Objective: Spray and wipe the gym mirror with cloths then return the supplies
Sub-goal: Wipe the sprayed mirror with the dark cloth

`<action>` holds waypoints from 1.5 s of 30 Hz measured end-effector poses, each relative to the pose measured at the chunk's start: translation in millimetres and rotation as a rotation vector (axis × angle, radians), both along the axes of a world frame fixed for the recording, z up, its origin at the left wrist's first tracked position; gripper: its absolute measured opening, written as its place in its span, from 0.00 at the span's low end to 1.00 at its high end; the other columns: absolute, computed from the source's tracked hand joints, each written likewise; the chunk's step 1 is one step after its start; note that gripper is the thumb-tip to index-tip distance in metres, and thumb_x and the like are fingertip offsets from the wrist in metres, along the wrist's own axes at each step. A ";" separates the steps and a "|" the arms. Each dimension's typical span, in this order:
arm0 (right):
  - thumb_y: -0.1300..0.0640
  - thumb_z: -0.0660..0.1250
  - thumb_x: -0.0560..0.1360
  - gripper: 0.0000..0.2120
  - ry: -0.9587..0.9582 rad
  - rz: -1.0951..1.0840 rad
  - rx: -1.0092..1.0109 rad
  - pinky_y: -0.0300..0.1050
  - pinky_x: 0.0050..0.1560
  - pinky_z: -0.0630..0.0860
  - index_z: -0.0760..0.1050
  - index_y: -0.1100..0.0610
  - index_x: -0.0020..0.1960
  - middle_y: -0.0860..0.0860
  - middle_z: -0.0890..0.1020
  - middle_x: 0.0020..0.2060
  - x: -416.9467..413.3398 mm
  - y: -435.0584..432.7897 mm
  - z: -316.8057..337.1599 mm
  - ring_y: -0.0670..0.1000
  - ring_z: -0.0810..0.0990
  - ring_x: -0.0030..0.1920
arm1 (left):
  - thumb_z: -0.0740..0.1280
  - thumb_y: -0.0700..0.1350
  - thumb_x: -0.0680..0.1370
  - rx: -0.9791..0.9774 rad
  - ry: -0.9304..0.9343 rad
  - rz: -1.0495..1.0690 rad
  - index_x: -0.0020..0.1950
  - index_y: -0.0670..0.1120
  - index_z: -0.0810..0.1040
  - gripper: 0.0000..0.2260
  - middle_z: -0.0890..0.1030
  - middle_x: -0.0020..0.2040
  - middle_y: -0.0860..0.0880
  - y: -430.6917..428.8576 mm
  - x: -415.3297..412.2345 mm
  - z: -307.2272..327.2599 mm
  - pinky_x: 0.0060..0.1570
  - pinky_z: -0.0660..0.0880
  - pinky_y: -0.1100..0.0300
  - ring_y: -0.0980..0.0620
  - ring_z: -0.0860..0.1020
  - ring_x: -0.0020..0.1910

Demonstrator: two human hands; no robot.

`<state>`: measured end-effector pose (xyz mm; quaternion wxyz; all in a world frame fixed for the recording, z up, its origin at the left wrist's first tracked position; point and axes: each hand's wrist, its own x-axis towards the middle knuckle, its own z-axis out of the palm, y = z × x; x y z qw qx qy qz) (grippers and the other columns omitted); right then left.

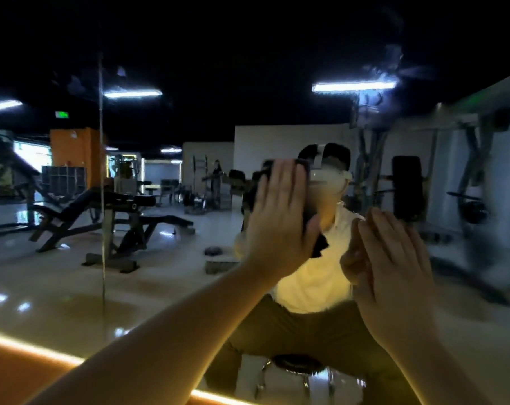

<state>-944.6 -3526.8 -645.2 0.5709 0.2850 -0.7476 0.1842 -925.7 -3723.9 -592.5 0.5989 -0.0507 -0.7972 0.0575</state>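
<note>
The gym mirror (160, 273) fills the view and reflects the gym and me seated in front of it. My left hand (280, 217) lies flat with straight fingers and presses a dark cloth (318, 244) against the glass at head height. The cloth's edges show above the fingertips and below the thumb. My right hand (394, 264) is raised lower and to the right, fingers straight, against or very near the glass. Whether a cloth lies under it I cannot tell. No spray bottle is in view.
A vertical seam (101, 171) splits the mirror on the left. The glass on the right (476, 229) looks smeared and hazy. A lit orange ledge (28, 366) runs along the mirror's foot. Reflected are weight benches (107, 211) and a round stool (294, 363).
</note>
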 end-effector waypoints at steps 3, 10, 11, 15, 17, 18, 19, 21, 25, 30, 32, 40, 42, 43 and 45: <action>0.57 0.55 0.79 0.27 -0.005 0.008 0.000 0.67 0.77 0.59 0.69 0.62 0.76 0.61 0.68 0.77 2.7 2.5 -8.3 0.61 0.62 0.79 | 0.54 0.55 0.87 -0.137 -0.083 -0.051 0.85 0.40 0.50 0.32 0.47 0.85 0.40 31.1 -3.5 -9.5 0.83 0.42 0.45 0.44 0.42 0.85; 0.59 0.55 0.79 0.27 0.001 0.115 0.079 0.66 0.78 0.59 0.68 0.63 0.78 0.58 0.65 0.80 12.0 -35.6 -19.2 0.58 0.60 0.81 | 0.55 0.54 0.87 -0.234 -0.093 0.034 0.85 0.42 0.49 0.31 0.48 0.85 0.42 -32.8 15.2 -23.9 0.83 0.41 0.48 0.45 0.44 0.85; 0.60 0.57 0.79 0.27 0.007 0.129 0.084 0.66 0.78 0.59 0.68 0.63 0.77 0.58 0.65 0.80 12.7 -43.4 -20.2 0.58 0.59 0.81 | 0.54 0.55 0.86 -0.180 -0.074 0.050 0.85 0.42 0.48 0.31 0.47 0.85 0.42 -49.6 20.1 -26.2 0.83 0.41 0.47 0.45 0.44 0.85; 0.62 0.62 0.77 0.27 0.029 0.124 0.081 0.67 0.77 0.62 0.70 0.63 0.76 0.59 0.66 0.79 19.4 -71.2 -23.4 0.59 0.61 0.81 | 0.52 0.55 0.87 -0.017 -0.015 0.116 0.85 0.40 0.47 0.32 0.46 0.85 0.40 -119.5 41.7 -37.8 0.83 0.43 0.44 0.43 0.44 0.85; 0.62 0.63 0.76 0.27 0.033 0.117 0.080 0.67 0.76 0.62 0.71 0.64 0.75 0.59 0.66 0.79 22.6 -80.1 -26.3 0.59 0.62 0.80 | 0.52 0.55 0.86 0.071 0.008 0.142 0.85 0.39 0.47 0.32 0.47 0.85 0.39 -150.2 51.6 -47.0 0.83 0.46 0.42 0.43 0.45 0.85; 0.62 0.63 0.75 0.27 0.027 0.116 0.085 0.67 0.76 0.62 0.71 0.64 0.75 0.59 0.66 0.79 23.5 -82.8 -28.6 0.59 0.62 0.80 | 0.52 0.55 0.86 0.124 0.022 0.147 0.85 0.39 0.47 0.32 0.47 0.85 0.39 -162.9 56.7 -52.7 0.82 0.47 0.41 0.42 0.45 0.85; 0.62 0.63 0.75 0.28 0.019 0.113 0.090 0.67 0.77 0.61 0.70 0.64 0.75 0.59 0.65 0.79 23.9 -84.2 -31.2 0.59 0.61 0.81 | 0.51 0.54 0.86 0.172 0.041 0.152 0.85 0.39 0.47 0.32 0.47 0.85 0.39 -173.7 61.5 -59.1 0.82 0.48 0.41 0.42 0.45 0.85; 0.61 0.62 0.75 0.29 0.002 0.094 0.098 0.67 0.78 0.59 0.69 0.63 0.76 0.58 0.63 0.81 23.5 -83.4 -37.1 0.59 0.59 0.82 | 0.50 0.54 0.86 0.254 0.086 0.177 0.84 0.37 0.47 0.32 0.47 0.85 0.38 -188.3 67.5 -72.3 0.82 0.49 0.39 0.41 0.46 0.85; 0.59 0.58 0.77 0.28 -0.020 0.057 0.071 0.65 0.80 0.55 0.69 0.64 0.77 0.59 0.61 0.81 20.6 -70.5 -52.8 0.58 0.57 0.82 | 0.47 0.54 0.87 0.480 0.167 0.184 0.84 0.36 0.46 0.31 0.48 0.85 0.37 -177.3 58.6 -89.3 0.81 0.51 0.38 0.41 0.46 0.85; 0.60 0.57 0.77 0.28 -0.043 0.081 0.079 0.65 0.79 0.56 0.69 0.65 0.76 0.59 0.62 0.81 13.5 -44.1 -68.2 0.58 0.58 0.82 | 0.51 0.52 0.86 0.392 0.153 0.069 0.84 0.35 0.49 0.31 0.50 0.84 0.36 -106.3 34.4 -108.0 0.82 0.49 0.39 0.40 0.48 0.84; 0.61 0.56 0.78 0.27 -0.044 0.121 0.050 0.66 0.79 0.58 0.70 0.64 0.76 0.58 0.65 0.79 13.0 -37.4 -64.8 0.58 0.61 0.81 | 0.52 0.52 0.86 0.337 0.119 0.030 0.84 0.35 0.50 0.31 0.49 0.84 0.36 -72.4 25.4 -112.9 0.82 0.49 0.39 0.39 0.47 0.84; 0.65 0.58 0.80 0.23 -0.055 0.198 -0.114 0.68 0.76 0.61 0.72 0.64 0.74 0.59 0.70 0.77 3.9 0.0 -61.0 0.60 0.65 0.79 | 0.57 0.54 0.85 -0.023 -0.098 -0.099 0.84 0.39 0.52 0.32 0.50 0.84 0.39 36.8 -4.5 -132.6 0.82 0.44 0.45 0.43 0.47 0.85; 0.64 0.56 0.79 0.24 -0.059 0.199 -0.087 0.68 0.77 0.60 0.72 0.64 0.74 0.59 0.69 0.77 5.5 -3.1 -64.2 0.59 0.65 0.79 | 0.59 0.55 0.84 -0.098 -0.104 -0.080 0.83 0.40 0.53 0.33 0.51 0.84 0.40 25.9 -3.9 -133.5 0.82 0.45 0.46 0.43 0.48 0.85; 0.64 0.55 0.79 0.24 -0.060 0.199 -0.078 0.68 0.77 0.60 0.71 0.65 0.75 0.58 0.68 0.78 6.7 -6.5 -65.8 0.59 0.65 0.79 | 0.59 0.55 0.84 -0.120 -0.109 -0.062 0.84 0.40 0.52 0.33 0.50 0.84 0.40 15.5 -1.9 -134.1 0.82 0.45 0.45 0.43 0.48 0.85; 0.63 0.54 0.79 0.25 -0.064 0.207 -0.064 0.68 0.77 0.60 0.71 0.65 0.75 0.58 0.67 0.78 9.8 -14.5 -69.1 0.59 0.64 0.79 | 0.56 0.57 0.85 -0.118 -0.110 -0.022 0.84 0.41 0.49 0.33 0.47 0.85 0.41 -10.3 5.7 -138.3 0.82 0.46 0.43 0.43 0.47 0.85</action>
